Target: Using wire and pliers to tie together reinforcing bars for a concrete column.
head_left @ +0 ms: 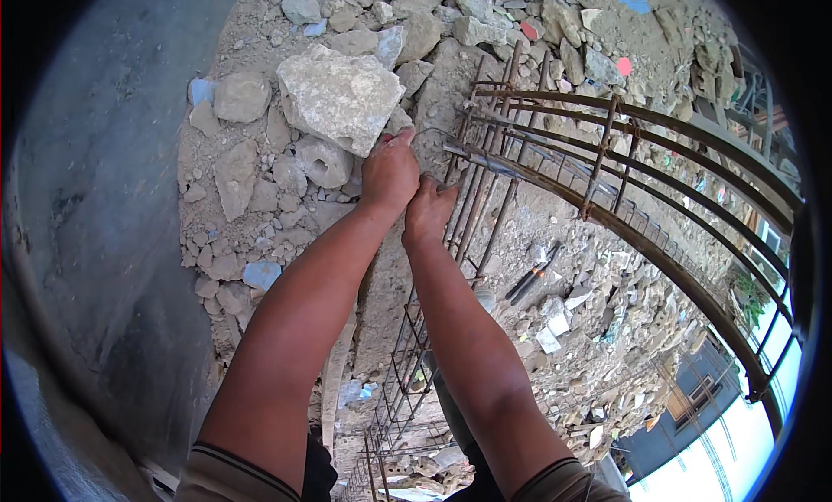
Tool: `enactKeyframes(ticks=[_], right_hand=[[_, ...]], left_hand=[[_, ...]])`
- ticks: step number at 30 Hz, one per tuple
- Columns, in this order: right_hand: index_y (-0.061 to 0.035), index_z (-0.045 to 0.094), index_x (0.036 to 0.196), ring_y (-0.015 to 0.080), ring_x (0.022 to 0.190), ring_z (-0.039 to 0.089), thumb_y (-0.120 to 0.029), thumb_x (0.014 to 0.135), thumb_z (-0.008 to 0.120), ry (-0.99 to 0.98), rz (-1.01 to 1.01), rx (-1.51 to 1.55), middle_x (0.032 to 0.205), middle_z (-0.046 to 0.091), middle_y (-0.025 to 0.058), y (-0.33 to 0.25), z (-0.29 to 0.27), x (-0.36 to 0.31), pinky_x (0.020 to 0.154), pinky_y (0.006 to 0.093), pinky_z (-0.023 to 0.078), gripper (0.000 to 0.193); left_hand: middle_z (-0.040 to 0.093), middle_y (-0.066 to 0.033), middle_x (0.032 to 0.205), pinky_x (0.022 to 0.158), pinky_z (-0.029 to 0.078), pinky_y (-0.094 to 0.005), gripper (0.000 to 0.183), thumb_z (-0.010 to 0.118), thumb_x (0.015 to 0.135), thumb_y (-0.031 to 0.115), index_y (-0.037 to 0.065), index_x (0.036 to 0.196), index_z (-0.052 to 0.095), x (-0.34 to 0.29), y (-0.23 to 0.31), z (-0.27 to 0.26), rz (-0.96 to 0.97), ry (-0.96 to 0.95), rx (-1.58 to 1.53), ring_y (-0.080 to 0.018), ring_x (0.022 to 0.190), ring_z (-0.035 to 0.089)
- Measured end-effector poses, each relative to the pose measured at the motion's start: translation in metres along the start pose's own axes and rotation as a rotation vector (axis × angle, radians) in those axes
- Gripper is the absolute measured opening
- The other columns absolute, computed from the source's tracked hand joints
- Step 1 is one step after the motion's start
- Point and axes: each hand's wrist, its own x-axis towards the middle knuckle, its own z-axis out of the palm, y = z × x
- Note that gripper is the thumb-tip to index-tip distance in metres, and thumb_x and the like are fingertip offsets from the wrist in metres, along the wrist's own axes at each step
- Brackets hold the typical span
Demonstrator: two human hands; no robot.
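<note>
My left hand [390,171] is closed, its fingertips pinching what looks like a thin wire [431,129] that curves toward the steel rods. Just right of it and slightly nearer, my right hand [429,209] is closed too, beside the upright rods of a rebar cage [472,203]; whatever it grips is hidden. A long reinforcing bar [555,183] runs from close to my hands out to the right, with its end near my right fingers. Touching or nearly touching my left fingertips is a large pale stone [338,94].
Rubble [247,172] lies left of my arms beside a smooth grey surface [113,112]. A second rebar cage [659,125] curves away to the right. Dark-handled pliers [531,277] with orange marks lie on the stony ground. More rebar framework [403,355] stretches toward me between my forearms.
</note>
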Motion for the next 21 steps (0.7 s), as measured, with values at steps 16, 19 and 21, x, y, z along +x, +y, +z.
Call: enactKeyframes(ticks=[16,19,21], right_hand=[[0.0194,0.032,0.137,0.0478,0.124,0.048,-0.021,0.089,0.053,0.082,-0.203,-0.200,0.132,0.046,0.0407,-0.004,0.003,0.017,0.109,0.0424,0.033,0.066],[0.0188,0.037,0.133,0.0495,0.121,0.049,-0.020,0.088,0.054,0.169,-0.326,-0.195,0.129,0.049,0.0395,0.020,0.007,0.032,0.107,0.0446,0.034,0.061],[0.0184,0.040,0.130,0.0503,0.119,0.050,-0.020,0.088,0.054,0.229,-0.384,-0.162,0.126,0.051,0.0392,0.012,0.008,0.030,0.106,0.0457,0.035,0.058]], left_hand=[[0.066,-0.0261,0.108,0.095,0.048,-0.0461,0.036,0.047,0.087,0.009,0.003,0.118,0.065,0.030,0.019,-0.004,0.001,-0.067,-0.032,-0.0417,0.108,0.060],[0.066,-0.0258,0.110,0.096,0.048,-0.0458,0.036,0.048,0.086,0.009,0.006,0.117,0.066,0.044,0.044,-0.015,0.056,-0.105,0.005,-0.0416,0.109,0.060],[0.066,-0.0256,0.110,0.095,0.049,-0.0458,0.036,0.048,0.086,0.008,0.007,0.117,0.066,0.055,0.059,-0.024,0.077,-0.150,0.064,-0.0414,0.110,0.061]])
